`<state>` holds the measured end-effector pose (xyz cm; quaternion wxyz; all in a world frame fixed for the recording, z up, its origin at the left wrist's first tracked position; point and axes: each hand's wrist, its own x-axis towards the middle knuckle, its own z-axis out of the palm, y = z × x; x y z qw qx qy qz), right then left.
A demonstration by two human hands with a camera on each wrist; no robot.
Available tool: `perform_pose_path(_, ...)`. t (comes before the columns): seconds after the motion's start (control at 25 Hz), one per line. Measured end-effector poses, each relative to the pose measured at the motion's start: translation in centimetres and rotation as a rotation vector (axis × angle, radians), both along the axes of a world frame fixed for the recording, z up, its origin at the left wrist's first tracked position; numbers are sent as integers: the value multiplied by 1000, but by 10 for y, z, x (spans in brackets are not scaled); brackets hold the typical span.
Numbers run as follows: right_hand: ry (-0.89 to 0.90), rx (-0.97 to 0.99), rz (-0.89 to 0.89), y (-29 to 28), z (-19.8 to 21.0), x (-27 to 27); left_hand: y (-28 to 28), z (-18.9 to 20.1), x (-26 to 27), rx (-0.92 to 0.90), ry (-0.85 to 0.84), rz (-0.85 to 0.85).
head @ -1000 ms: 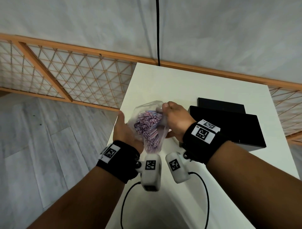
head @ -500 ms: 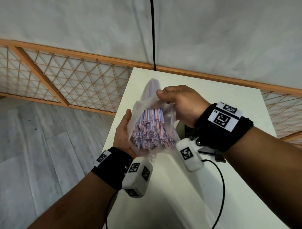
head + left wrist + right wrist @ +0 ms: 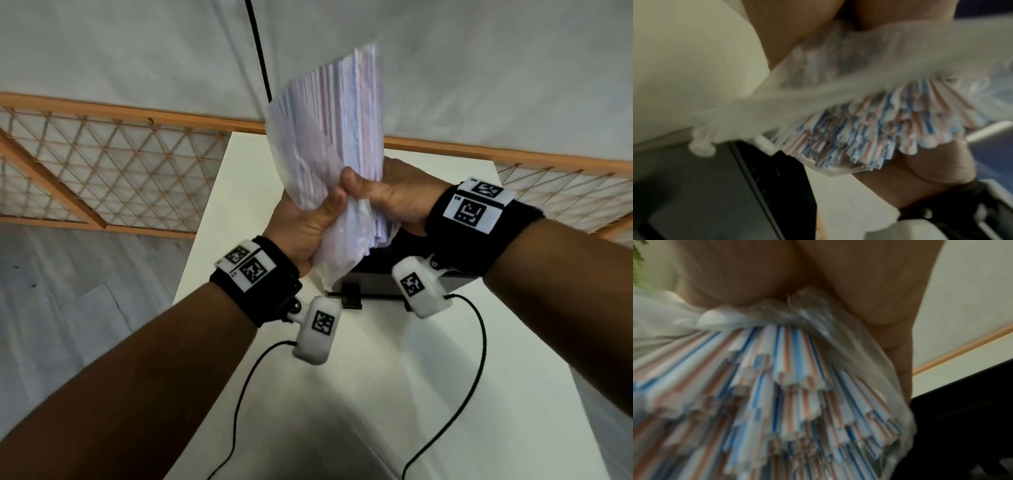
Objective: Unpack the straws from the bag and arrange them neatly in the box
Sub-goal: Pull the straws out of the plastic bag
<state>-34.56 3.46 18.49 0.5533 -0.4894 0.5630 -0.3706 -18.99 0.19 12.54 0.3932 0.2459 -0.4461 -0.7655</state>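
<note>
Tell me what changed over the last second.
Both hands lifted the bag of straws from low over the table to upright above the black box. The left hand shifted its grip to the middle; the right hand now clasps it too. Straws remain bagged.

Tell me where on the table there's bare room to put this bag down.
Bare tabletop lies on the near side of the black box, crossed only by thin cables. It is crowded at the box, where both hands hold the bag of straws above it.
</note>
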Motion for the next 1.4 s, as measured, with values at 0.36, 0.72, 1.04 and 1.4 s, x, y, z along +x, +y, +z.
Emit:
perform_pose_path(0.36,48,-116,-148,26,-3,-59,-22,-13,-33,-241,-284,-187)
perform_pose_path(0.72,254,-213,-105,28,-23,-76,-23,-27,-36,-196,-403,-163)
perform_pose_path(1.04,405,-187,-99,37,-58,-74,-20,-46,-22,-255,-517,-269)
perform_pose_path(1.4,443,-188,-136,49,-70,-65,-10,-30,-2,-323,-488,-192)
